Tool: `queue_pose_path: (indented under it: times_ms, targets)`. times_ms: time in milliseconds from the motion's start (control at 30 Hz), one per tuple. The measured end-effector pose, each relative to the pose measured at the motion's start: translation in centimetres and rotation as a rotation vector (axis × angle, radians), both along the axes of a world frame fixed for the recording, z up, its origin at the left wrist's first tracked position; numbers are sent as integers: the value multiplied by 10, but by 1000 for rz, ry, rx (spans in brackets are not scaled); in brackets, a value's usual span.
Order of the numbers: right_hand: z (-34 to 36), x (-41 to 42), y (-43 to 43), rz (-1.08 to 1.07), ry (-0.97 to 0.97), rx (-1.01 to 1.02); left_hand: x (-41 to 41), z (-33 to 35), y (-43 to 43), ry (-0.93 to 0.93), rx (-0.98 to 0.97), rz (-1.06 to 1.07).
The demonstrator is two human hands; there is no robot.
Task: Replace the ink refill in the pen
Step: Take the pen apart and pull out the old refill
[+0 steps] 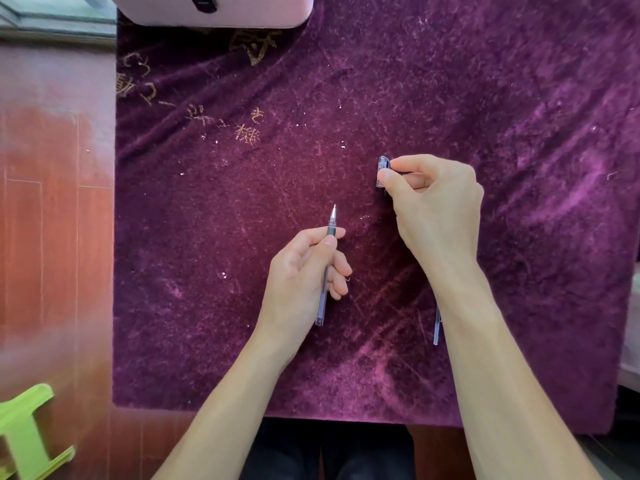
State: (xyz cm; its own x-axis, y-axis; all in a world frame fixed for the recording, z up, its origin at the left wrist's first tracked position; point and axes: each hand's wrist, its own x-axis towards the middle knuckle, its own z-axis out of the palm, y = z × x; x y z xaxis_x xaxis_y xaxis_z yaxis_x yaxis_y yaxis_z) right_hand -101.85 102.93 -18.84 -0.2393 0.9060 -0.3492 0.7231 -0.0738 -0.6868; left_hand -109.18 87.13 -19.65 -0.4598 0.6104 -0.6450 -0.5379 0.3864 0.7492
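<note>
My left hand (304, 271) grips a clear-barrelled pen (327, 265) with a grey grip, its metal tip pointing away from me above the purple cloth. Up and to the right, my right hand (433, 202) pinches a small clear pen cap (382, 171) between thumb and forefinger, just over the cloth. A second thin clear tube (437, 327), possibly a refill or another pen, lies on the cloth mostly hidden under my right forearm.
A purple velvet cloth (519, 98) with gold embroidery covers the table. A pink case (221, 12) sits at the far edge. Red wooden floor (52, 202) lies to the left, with a green plastic stool (27, 434) at the lower left.
</note>
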Motion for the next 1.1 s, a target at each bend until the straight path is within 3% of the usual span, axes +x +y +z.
queue_pose_path:
  times_ms: [267, 700, 1100]
  targets:
    - [2, 9, -4, -13, 42, -15, -3, 1, -1, -39, 56, 6]
    - [31, 65, -87, -137, 542, -401, 37, 23, -16, 80, 116, -120]
    - [12, 89, -95, -144, 536, -410, 52, 18, -33, 144, 102, -191]
